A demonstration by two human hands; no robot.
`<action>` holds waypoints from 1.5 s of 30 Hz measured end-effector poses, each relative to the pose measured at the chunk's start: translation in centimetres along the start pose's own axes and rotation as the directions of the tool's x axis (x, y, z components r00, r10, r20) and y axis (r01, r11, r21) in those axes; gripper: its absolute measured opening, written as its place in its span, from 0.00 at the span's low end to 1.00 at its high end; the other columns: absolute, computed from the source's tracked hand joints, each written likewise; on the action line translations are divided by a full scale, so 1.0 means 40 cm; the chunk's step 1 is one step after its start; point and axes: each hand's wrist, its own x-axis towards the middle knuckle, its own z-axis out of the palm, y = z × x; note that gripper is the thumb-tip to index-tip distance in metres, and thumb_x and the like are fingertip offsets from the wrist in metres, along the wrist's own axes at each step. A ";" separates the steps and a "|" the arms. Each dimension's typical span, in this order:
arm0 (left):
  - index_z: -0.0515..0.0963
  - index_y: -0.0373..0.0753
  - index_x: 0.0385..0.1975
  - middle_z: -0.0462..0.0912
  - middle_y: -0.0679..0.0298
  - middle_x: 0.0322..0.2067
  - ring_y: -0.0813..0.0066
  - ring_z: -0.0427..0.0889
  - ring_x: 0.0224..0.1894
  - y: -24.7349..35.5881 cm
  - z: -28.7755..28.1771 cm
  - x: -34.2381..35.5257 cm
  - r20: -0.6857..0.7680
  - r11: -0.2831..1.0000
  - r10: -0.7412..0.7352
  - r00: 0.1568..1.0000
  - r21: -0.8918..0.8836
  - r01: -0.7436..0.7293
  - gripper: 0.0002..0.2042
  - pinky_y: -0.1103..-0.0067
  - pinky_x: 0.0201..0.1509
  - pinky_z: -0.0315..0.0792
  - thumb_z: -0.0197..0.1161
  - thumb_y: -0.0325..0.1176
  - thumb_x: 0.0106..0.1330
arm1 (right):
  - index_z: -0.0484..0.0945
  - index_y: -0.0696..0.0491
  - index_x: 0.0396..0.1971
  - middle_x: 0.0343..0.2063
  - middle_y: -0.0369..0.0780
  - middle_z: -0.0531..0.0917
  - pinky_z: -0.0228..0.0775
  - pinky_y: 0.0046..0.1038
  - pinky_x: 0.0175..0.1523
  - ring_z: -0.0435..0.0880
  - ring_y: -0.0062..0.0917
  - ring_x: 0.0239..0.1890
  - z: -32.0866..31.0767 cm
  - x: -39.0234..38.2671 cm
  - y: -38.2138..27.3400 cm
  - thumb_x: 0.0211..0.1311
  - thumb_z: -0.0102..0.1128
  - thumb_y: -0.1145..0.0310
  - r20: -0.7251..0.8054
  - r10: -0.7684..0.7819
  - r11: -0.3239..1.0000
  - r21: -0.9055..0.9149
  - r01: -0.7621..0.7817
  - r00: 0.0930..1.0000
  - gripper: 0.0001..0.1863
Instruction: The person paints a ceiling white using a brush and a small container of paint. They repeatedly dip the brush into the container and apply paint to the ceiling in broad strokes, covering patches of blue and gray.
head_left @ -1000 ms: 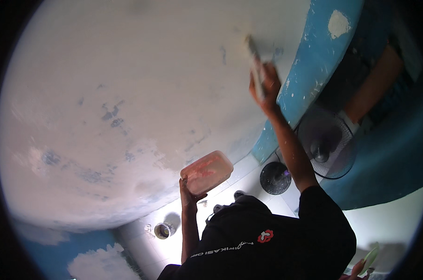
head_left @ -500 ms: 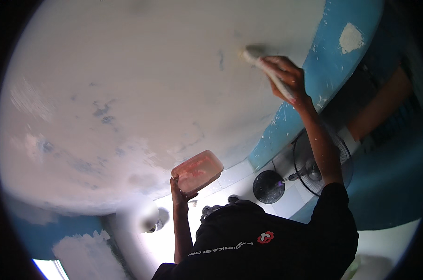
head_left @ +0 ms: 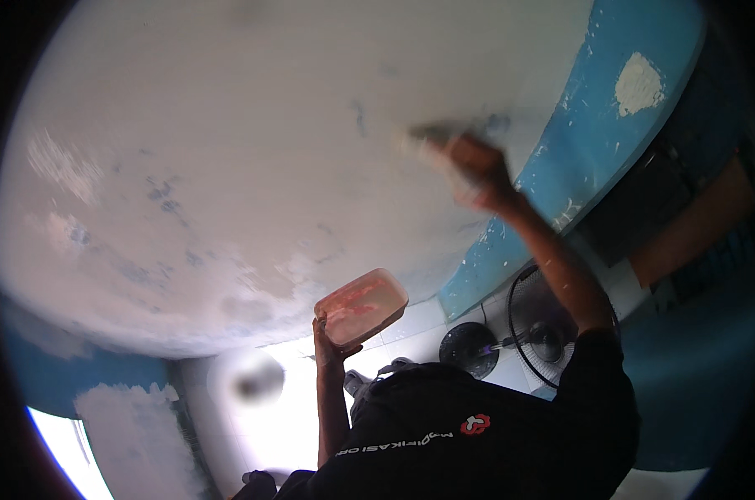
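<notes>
My right hand (head_left: 477,167) is closed around the pale handle of a paintbrush (head_left: 412,140). Motion smears both the hand and the brush, whose tip is at or very close to the whitish painted wall (head_left: 261,117). Whether the bristles touch it I cannot tell. Lower down, my left hand (head_left: 326,343) grips a shallow reddish plastic container (head_left: 365,307) by its lower left side. Pale liquid with red streaks shows inside it. Greyish-blue patches show through the wall's white coat near the brush.
A blue strip of wall (head_left: 594,125) with white spatters runs along the right. Below it a standing fan (head_left: 544,342) with a round dark base (head_left: 469,350) stands on the white tiled floor (head_left: 419,321). A dark piece of furniture (head_left: 635,200) is at the right.
My right hand and the brush have moved down and slightly left along the wall. The view has shifted a little; the container stays in my left hand.
</notes>
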 end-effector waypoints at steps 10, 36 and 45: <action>0.64 0.36 0.64 0.78 0.53 0.51 0.62 0.83 0.47 -0.021 0.102 -0.032 0.013 0.998 0.045 0.999 -0.043 -0.044 0.34 0.77 0.28 0.81 0.49 0.61 0.71 | 0.86 0.41 0.42 0.49 0.35 0.82 0.81 0.32 0.49 0.83 0.30 0.50 0.110 -0.181 0.073 0.51 0.62 0.66 0.047 -0.233 0.915 -0.327 0.236 0.971 0.16; 0.64 0.44 0.64 0.78 0.52 0.52 0.53 0.84 0.46 -0.064 0.112 0.012 0.005 1.000 -0.008 1.000 -0.011 0.008 0.38 0.65 0.33 0.79 0.52 0.69 0.63 | 0.83 0.47 0.28 0.42 0.37 0.84 0.81 0.28 0.38 0.84 0.30 0.43 -0.121 -0.134 0.145 0.43 0.65 0.73 0.098 0.035 0.997 -0.076 -0.027 0.995 0.08; 0.64 0.40 0.65 0.76 0.53 0.53 0.58 0.82 0.50 -0.060 0.147 -0.013 -0.002 0.999 0.044 0.999 0.028 -0.044 0.33 0.75 0.28 0.81 0.49 0.61 0.70 | 0.82 0.46 0.27 0.54 0.37 0.78 0.81 0.31 0.46 0.80 0.33 0.52 0.098 -0.377 0.089 0.49 0.61 0.66 0.324 -0.018 0.963 -0.248 0.104 0.946 0.04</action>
